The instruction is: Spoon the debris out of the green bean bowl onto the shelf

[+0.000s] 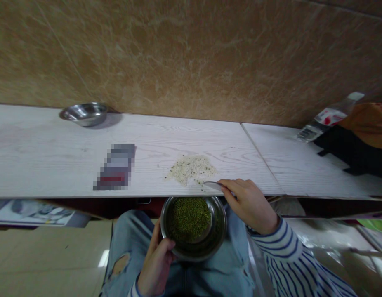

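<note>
My left hand (pixel 156 260) grips the rim of a steel bowl (pixel 194 247) full of green beans (pixel 189 218), held over my lap just below the table's front edge. My right hand (pixel 248 204) is closed on a metal spoon (pixel 214 185). The spoon's tip rests on the white table (pixel 55 165) at the near edge of a small pile of pale grains (pixel 191 168), with a few green beans scattered beside it.
An empty steel bowl (pixel 85 113) stands at the back left against the brown wall. A blurred flat object (pixel 116 167) lies left of the grain pile. A plastic bottle (pixel 328 117), an orange cloth (pixel 369 123) and a black item (pixel 352 152) sit at the far right.
</note>
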The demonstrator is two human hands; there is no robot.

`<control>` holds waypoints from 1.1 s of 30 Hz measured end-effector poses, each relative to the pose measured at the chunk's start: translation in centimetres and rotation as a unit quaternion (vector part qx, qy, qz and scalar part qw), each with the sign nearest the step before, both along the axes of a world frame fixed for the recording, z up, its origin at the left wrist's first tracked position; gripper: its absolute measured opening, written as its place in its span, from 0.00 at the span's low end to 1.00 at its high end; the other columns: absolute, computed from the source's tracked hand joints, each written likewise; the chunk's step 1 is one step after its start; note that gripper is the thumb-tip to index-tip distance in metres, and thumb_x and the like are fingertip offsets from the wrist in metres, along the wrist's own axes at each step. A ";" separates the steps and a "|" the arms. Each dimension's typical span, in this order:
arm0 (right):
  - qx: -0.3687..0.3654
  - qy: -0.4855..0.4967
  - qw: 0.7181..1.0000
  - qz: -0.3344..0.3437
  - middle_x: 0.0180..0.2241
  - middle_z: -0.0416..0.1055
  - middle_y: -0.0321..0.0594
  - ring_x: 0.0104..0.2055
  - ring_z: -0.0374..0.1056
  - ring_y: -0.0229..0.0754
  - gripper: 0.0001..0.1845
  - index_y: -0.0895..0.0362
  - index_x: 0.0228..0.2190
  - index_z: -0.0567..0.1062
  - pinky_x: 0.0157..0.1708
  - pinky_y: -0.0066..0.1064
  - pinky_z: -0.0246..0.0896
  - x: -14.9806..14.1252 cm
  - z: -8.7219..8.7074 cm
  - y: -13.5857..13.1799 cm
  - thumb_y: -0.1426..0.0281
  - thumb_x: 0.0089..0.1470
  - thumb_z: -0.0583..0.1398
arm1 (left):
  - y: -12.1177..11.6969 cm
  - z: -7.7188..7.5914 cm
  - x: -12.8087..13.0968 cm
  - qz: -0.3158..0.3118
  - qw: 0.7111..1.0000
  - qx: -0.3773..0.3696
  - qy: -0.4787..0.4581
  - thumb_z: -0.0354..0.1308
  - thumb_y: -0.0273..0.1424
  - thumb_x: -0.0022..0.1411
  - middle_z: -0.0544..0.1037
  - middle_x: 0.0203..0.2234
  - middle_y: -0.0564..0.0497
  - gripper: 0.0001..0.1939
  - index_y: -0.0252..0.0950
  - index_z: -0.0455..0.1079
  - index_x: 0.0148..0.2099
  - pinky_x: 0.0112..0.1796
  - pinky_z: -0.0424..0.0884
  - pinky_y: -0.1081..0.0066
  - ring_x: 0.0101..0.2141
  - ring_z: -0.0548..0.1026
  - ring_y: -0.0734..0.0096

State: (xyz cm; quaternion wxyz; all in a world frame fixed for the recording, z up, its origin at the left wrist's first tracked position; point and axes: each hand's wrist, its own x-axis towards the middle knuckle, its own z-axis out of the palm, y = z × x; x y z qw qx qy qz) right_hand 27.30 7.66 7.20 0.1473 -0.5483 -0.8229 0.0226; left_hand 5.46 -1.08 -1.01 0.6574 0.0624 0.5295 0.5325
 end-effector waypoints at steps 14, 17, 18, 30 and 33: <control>-0.011 0.004 0.999 0.031 0.37 0.77 0.39 0.39 0.70 0.42 0.13 0.54 0.44 0.74 0.39 0.37 0.58 -0.7 0.2 0.3 0.71 0.61 0.53 | 0.1 -0.3 -0.2 0.016 1.000 0.011 0.010 0.57 0.23 0.43 0.75 0.47 0.50 0.41 0.44 0.61 0.62 0.29 0.68 0.72 0.42 0.71 0.61; -0.019 0.012 0.999 0.035 0.37 0.77 0.39 0.39 0.70 0.42 0.13 0.54 0.45 0.74 0.39 0.36 0.57 -0.5 0.2 0.3 0.71 0.61 0.53 | 0.1 -0.2 -0.2 0.019 1.000 0.010 0.001 0.58 0.23 0.42 0.75 0.48 0.49 0.41 0.44 0.61 0.62 0.31 0.70 0.69 0.45 0.71 0.58; -0.020 0.014 0.999 0.034 0.37 0.77 0.39 0.39 0.70 0.42 0.13 0.54 0.45 0.74 0.39 0.36 0.57 -0.5 0.3 0.3 0.71 0.61 0.53 | 0.1 -0.2 -0.2 0.018 1.000 0.013 -0.001 0.58 0.23 0.43 0.75 0.48 0.49 0.41 0.44 0.61 0.62 0.32 0.70 0.69 0.45 0.71 0.58; -0.014 0.020 0.997 0.068 0.38 0.77 0.39 0.41 0.69 0.41 0.13 0.53 0.45 0.73 0.39 0.35 0.55 -2.6 0.6 -1.0 0.71 0.62 0.52 | 0.2 -0.4 -0.4 0.006 1.000 0.023 -0.002 0.56 0.22 0.44 0.76 0.47 0.52 0.38 0.43 0.63 0.60 0.32 0.67 0.72 0.41 0.70 0.65; -0.019 0.017 0.997 0.080 0.37 0.77 0.40 0.40 0.69 0.41 0.13 0.54 0.44 0.73 0.40 0.36 0.55 -3.0 0.6 -1.7 0.71 0.62 0.51 | 0.4 -0.4 -0.5 0.010 0.999 0.044 -0.025 0.55 0.21 0.41 0.76 0.46 0.53 0.38 0.42 0.66 0.57 0.38 0.67 0.71 0.45 0.70 0.64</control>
